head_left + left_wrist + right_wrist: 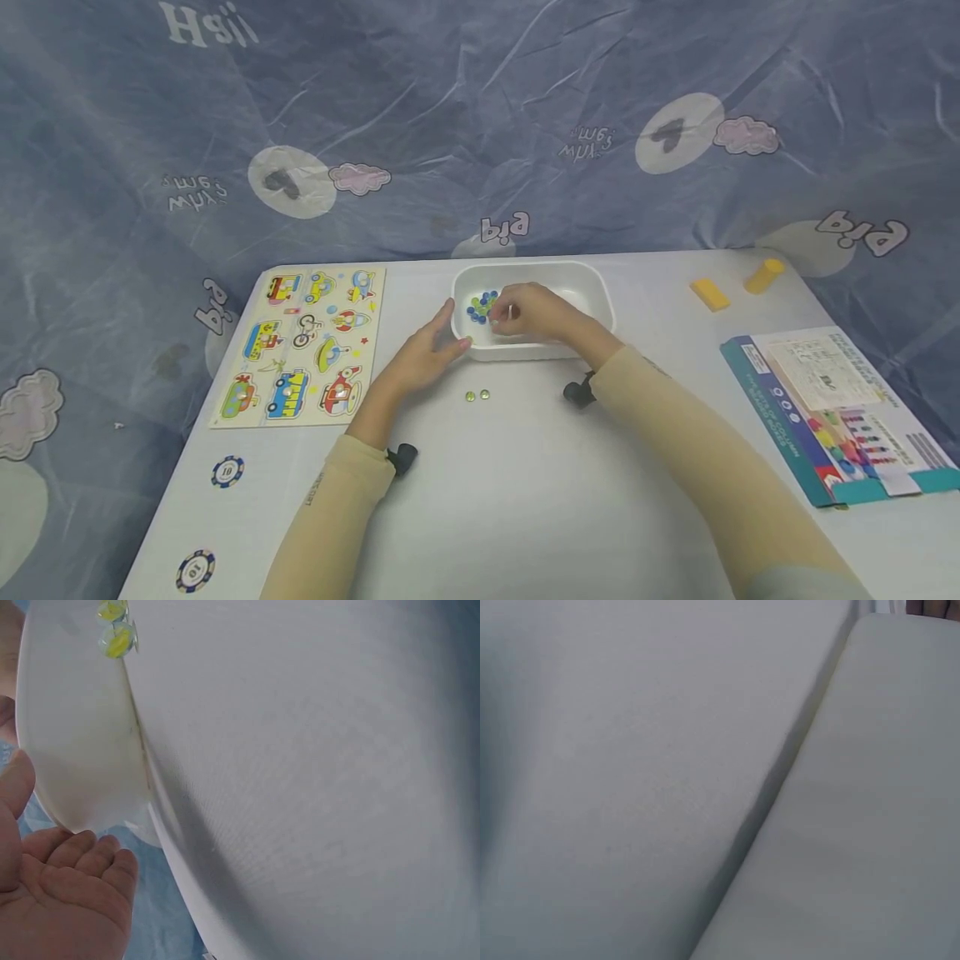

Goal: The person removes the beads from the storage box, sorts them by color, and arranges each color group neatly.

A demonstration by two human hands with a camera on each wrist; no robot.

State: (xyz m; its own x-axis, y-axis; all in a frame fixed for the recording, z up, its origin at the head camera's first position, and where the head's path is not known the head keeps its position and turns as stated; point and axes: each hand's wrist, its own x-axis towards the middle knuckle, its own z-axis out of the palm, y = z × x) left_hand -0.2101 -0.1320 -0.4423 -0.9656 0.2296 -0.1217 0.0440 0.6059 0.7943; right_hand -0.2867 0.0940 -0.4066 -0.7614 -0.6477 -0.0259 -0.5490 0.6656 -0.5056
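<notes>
A white oblong tray (pixel 538 353) stands near the table's back edge, with several blue and green glass marbles (pixel 480 308) at its left end. My left hand (pixel 420 358) rests against the tray's front left corner, fingers extended and thumb spread at the front rim. In the left wrist view, that hand (pixel 75 892) lies beside the tray wall (pixel 82 735). Inside the tray, my right hand (pixel 534 312) has thumb and index fingertips together beside the marbles; I cannot tell whether they pinch one. Two yellow-green marbles (pixel 477 396) lie on the table before the tray.
On the left is a picture puzzle board (pixel 300 354) of vehicles, with two poker chips (pixel 227 472) nearer the front. At right lie a yellow block (pixel 709 294), a yellow cylinder (pixel 764 276) and a flat colourful box (pixel 840 417). A blue-grey printed cloth (pixel 450 125) hangs behind.
</notes>
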